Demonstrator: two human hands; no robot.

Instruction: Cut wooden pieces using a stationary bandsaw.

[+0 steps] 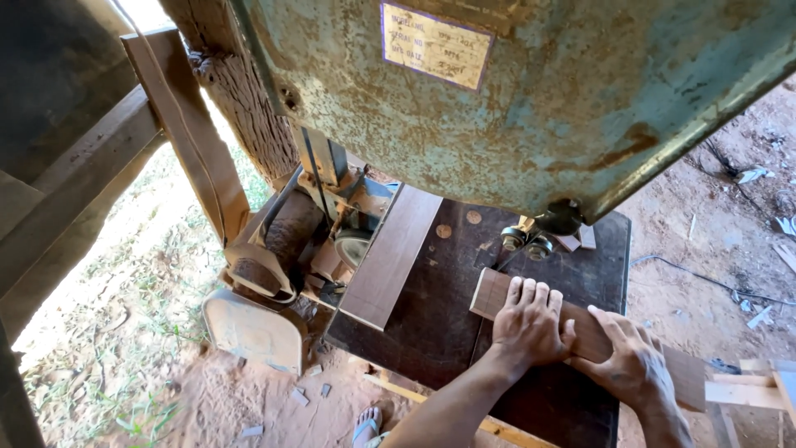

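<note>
Reddish-brown and flat, a long wooden board [580,336] lies on the dark square worktop [431,323] of a rusty green band saw [531,99], its long axis running from the near right, where it overhangs the worktop edge, up and to the left toward the blade guide [531,241] under the saw's housing. Both hands press down on top of it with fingers extended and close together, neither curled around it. The left hand [529,325] rests palm-down nearer the board's leading end, fingertips pointing at the blade guide; of the two it is the closer to the cutting point. The right hand [630,365] sits just behind and beside it, touching the board further toward the overhanging end, thumb reaching toward the left hand. The board's front end lies just short of the guide. A second, wider brown plank [391,253] lies on the left part of the worktop, well apart from the hands. A sandalled foot [366,427] shows below on the sandy ground [713,249].
</note>
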